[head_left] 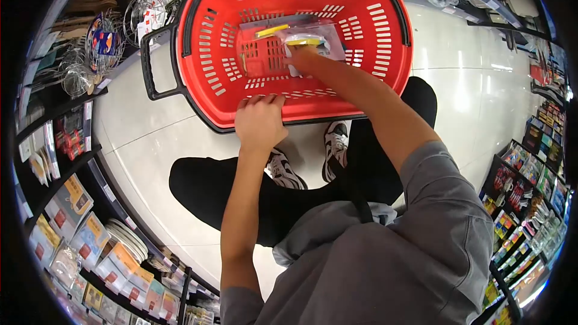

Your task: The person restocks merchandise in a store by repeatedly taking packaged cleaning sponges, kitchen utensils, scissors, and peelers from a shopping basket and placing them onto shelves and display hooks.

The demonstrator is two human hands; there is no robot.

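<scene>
A red shopping basket with a black-edged rim and slotted walls stands in front of my knees. My left hand grips its near rim, fingers curled over the edge. Down inside the basket, my right hand has its fingers closed at a clear plastic package with a white and yellow item in it. My hand covers part of that package, so its kind is unclear. Beside it on the basket floor lies another flat packet with a yellow strip.
Shelves with wire whisks and strainers rise on the left, above stacked plates and boxed goods. Racks of small colourful packets line the right side. The floor is glossy pale tile. My shoes are just behind the basket.
</scene>
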